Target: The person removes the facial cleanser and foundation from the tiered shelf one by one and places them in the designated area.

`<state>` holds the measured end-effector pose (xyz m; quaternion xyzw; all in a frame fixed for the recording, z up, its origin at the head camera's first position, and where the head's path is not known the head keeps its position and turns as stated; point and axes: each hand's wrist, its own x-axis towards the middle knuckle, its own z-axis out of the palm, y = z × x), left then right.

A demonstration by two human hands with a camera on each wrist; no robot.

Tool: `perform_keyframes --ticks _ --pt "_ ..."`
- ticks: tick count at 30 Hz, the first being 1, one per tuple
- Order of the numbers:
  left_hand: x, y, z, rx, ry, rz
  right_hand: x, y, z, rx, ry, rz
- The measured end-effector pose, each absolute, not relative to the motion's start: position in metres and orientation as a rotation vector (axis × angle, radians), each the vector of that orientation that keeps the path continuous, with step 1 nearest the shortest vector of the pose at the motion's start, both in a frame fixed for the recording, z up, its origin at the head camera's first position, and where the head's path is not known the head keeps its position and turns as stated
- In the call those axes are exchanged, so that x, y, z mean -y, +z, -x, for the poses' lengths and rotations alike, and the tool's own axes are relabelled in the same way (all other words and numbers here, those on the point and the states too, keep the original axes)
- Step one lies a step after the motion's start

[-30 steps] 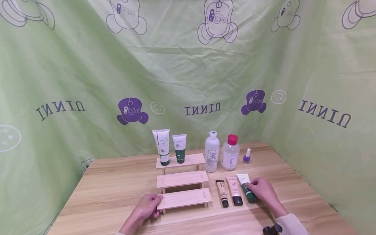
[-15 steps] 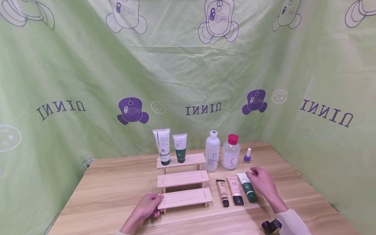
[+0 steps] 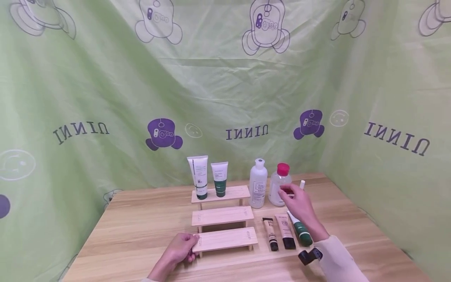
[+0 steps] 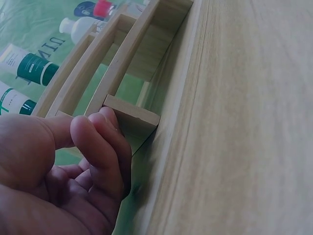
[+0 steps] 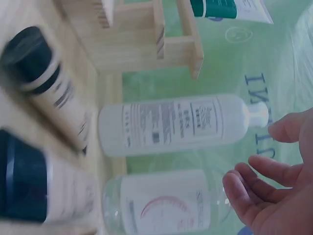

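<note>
My left hand (image 3: pixel 181 247) pinches the left end of the lowest step of a three-tier wooden display stand (image 3: pixel 225 239); in the left wrist view the thumb lies above and curled fingers below. My right hand (image 3: pixel 299 205) hovers before a clear bottle with a red cap (image 3: pixel 283 169), fingers loosely parted and holding nothing. Beside that bottle stands a white bottle (image 3: pixel 258 184), whose top is near my right thumb in the right wrist view. Behind the right hand, only the white cap of the nail polish (image 3: pixel 302 184) shows.
Two upright tubes, one larger (image 3: pixel 199 176) and one smaller (image 3: pixel 220 180), stand on the top step. Lying on the table (image 3: pixel 141 219) are a beige tube (image 3: pixel 270 233), a pink BB tube (image 3: pixel 284 231) and a green-and-white tube (image 3: pixel 302 231), partly under the right forearm.
My right hand has let go of the green-and-white tube, lifted, and moved left and away toward the bottles. The left hand still grips the stand. The head view has shifted slightly.
</note>
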<state>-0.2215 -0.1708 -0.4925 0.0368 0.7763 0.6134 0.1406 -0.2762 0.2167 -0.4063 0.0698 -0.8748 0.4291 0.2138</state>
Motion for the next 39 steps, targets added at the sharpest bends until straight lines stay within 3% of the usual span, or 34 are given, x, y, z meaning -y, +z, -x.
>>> perform_keyframes --ticks 16,39 --pt "0.166 -0.497 0.223 -2.272 1.768 -0.134 -0.136 -0.385 0.31 2.349 1.51 -0.49" --pt "0.17 -0.493 0.221 -2.304 1.754 -0.104 -0.066 -0.385 0.328 2.398 1.633 -0.555"
